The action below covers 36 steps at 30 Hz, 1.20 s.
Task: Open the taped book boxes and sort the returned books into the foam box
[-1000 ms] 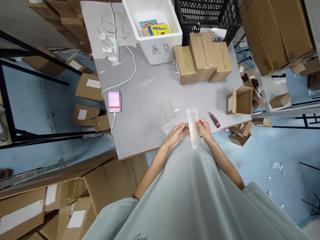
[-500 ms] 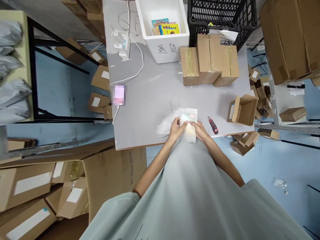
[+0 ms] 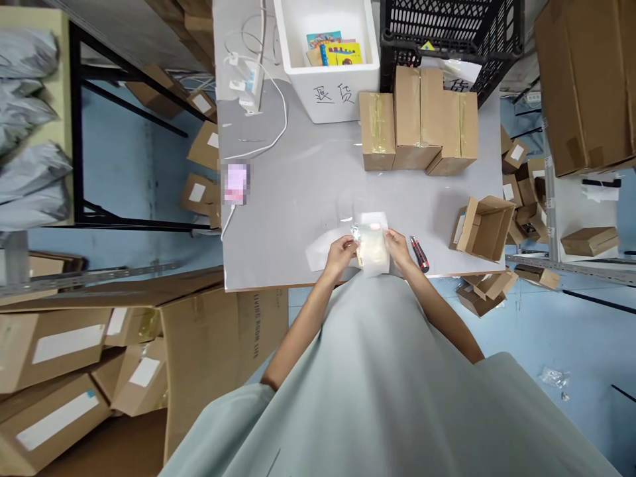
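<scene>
Between my hands is a small packet wrapped in whitish translucent sheet, just above the table's front edge. Pale yellowish contents show faintly through it, too blurred to name. My left hand pinches its left edge, where a bit of shiny clear film and a yellowish edge stick out. My right hand grips the packet's right edge with bent fingers. A loose white sheet lies flat to the left, partly behind my left hand. Right of my right hand lies a red and black box cutter.
An opened cardboard box stands at the table's right front corner. Closed cardboard boxes stand at the back, beside a white bin holding booklets and a black crate. A cabled phone-like object, pixelated, lies at left.
My hands have moved apart to the packet's two side edges; my thumbs met over its front before. Shiny film now shows at its left edge. The view has shifted slightly.
</scene>
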Each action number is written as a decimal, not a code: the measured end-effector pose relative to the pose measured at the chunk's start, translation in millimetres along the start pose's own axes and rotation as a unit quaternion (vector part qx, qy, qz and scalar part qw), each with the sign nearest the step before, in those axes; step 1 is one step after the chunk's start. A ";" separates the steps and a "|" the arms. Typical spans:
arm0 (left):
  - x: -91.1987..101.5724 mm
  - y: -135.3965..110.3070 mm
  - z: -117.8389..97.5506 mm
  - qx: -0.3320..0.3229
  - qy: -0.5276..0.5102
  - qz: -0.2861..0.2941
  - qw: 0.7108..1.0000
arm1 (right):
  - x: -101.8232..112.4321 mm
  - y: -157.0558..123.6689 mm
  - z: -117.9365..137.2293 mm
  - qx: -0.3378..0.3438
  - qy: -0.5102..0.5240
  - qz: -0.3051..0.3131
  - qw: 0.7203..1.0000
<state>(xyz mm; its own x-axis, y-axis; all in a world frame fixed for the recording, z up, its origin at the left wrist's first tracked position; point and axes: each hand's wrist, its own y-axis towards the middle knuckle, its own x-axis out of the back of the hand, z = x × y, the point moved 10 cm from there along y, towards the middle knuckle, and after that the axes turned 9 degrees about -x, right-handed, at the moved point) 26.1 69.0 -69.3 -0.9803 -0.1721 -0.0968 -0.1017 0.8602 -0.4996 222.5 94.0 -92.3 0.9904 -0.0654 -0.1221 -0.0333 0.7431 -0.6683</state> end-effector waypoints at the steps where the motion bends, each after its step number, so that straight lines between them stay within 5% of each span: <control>1: 4.3 1.4 0.5 0.000 -0.005 -0.012 1.000 | 8.7 1.6 4.4 0.010 -0.003 -0.024 1.000; 5: 34.8 9.0 -0.7 -0.009 -0.032 -0.077 0.996 | 56.2 6.7 24.4 0.042 0.000 -0.124 0.991; 10: 97.7 26.1 1.2 -0.015 -0.046 -0.165 0.985 | 133.2 -4.1 55.2 0.076 -0.077 -0.233 0.966; 13: 131.1 40.7 9.2 0.002 -0.007 -0.199 0.980 | 165.5 -17.4 76.0 0.077 -0.224 -0.301 0.924; 15: 145.2 49.8 19.7 0.031 0.021 -0.213 0.976 | 169.1 -23.5 89.3 0.077 -0.327 -0.340 0.878; 17: 151.4 56.3 33.7 0.065 0.030 -0.224 0.972 | 150.6 -21.4 98.0 0.091 -0.406 -0.340 0.844; 20: 146.1 61.5 56.7 0.106 0.026 -0.216 0.970 | 82.5 -1.5 90.3 0.127 -0.493 -0.235 0.828; 23: 135.2 60.5 80.3 0.139 0.021 -0.198 0.970 | 2.4 21.9 46.0 0.099 -0.577 -0.075 0.807; 26: 127.7 55.1 102.1 0.175 0.012 -0.185 0.967 | -48.6 33.0 -16.7 0.008 -0.652 0.044 0.757; 31: 119.9 45.3 126.6 0.216 -0.020 -0.161 0.963 | -68.4 37.0 -65.2 0.004 -0.735 0.051 0.676; 36: 114.3 36.7 131.6 0.223 -0.055 -0.146 0.962 | -46.6 48.3 -64.6 0.036 -0.747 0.014 0.664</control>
<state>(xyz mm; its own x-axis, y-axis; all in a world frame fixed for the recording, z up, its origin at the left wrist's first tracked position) -67.4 17.8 -212.0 -0.8946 -0.4461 0.0255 -0.2632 0.4799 -0.8369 166.0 90.0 -166.3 0.0198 0.6425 0.7660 -0.1005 0.7636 -0.6379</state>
